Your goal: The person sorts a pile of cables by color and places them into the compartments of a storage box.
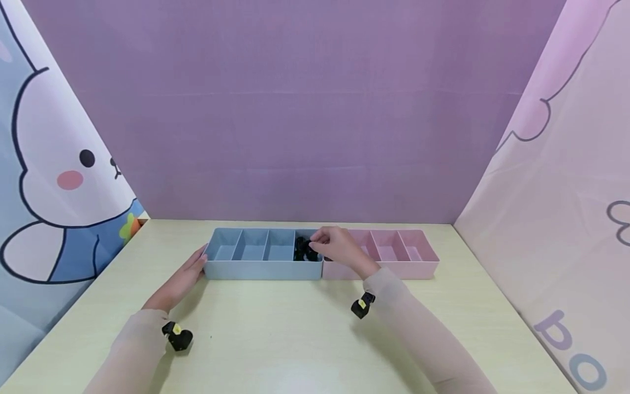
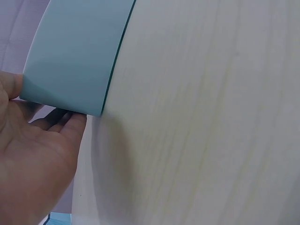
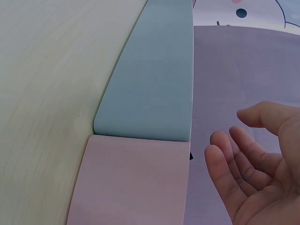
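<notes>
A long blue divided box (image 1: 263, 270) stands on the table, end to end with a pink divided box (image 1: 413, 271). Several small black items (image 1: 306, 249) lie in the blue box's rightmost compartment; their kind does not show clearly. My left hand (image 1: 183, 278) touches the blue box's left end, its fingers (image 2: 74, 129) against the end wall and the thumb by the upper edge. Above the seam between the boxes hovers my right hand (image 1: 339, 247). In the right wrist view its fingers are loosely bent, with a gap to the thumb and nothing between them.
Both boxes sit near the back edge of the pale wooden table (image 1: 266, 339). A purple backdrop (image 1: 305, 120) rises behind them, and printed cloths hang at left and right. A small dark tip (image 3: 191, 156) shows past the pink box's rim in the right wrist view.
</notes>
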A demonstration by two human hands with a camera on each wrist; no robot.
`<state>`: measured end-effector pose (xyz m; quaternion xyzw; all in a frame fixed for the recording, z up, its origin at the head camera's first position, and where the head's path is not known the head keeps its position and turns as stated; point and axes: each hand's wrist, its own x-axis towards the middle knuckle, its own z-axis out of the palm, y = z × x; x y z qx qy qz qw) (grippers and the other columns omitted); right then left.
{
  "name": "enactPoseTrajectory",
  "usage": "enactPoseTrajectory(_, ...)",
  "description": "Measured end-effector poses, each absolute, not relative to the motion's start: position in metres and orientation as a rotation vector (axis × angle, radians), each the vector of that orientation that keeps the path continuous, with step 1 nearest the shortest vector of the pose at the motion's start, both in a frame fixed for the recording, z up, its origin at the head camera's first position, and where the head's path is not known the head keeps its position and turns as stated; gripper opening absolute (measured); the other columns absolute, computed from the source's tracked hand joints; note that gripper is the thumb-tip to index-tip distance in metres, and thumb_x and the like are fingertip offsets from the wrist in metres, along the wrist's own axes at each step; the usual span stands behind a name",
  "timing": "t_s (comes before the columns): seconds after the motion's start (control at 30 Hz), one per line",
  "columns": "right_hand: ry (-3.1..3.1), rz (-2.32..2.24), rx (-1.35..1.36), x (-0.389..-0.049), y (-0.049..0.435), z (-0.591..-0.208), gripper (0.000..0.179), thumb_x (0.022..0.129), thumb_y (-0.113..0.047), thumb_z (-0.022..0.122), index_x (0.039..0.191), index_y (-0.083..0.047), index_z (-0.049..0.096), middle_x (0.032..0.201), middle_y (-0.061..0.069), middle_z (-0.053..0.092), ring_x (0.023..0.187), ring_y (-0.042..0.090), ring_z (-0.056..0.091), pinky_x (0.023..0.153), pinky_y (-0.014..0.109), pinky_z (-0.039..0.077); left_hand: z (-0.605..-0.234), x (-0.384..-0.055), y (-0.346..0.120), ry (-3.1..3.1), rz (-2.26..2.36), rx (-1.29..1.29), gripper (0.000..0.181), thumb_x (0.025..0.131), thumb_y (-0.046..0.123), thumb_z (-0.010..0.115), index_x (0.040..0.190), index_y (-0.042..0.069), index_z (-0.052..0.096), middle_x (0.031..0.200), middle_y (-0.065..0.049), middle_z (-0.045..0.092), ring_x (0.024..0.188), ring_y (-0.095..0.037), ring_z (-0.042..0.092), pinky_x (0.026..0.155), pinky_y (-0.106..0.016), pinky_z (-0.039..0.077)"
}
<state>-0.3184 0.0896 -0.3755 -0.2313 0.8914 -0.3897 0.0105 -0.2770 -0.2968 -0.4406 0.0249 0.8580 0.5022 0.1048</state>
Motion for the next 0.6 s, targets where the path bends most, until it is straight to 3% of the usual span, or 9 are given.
enactPoseTrajectory(0.6, 2.73, -1.256, -0.798, -0.307, 0.106, -0.377, 0.01, 0.088, -0.022, 0.061, 0.094, -0.016, 0.066, 0.088, -0.004, 0.064, 0.072, 0.012, 0.058, 0.061, 0.027, 0.052, -0.442, -0.279, -0.297, 2.532, 1.444, 0.048, 0.063, 0.096, 0.054, 0.019, 0.146, 0.027, -0.009, 0.152, -0.007, -0.01, 0.135, -0.036, -0.002, 0.106, -0.057, 0.01)
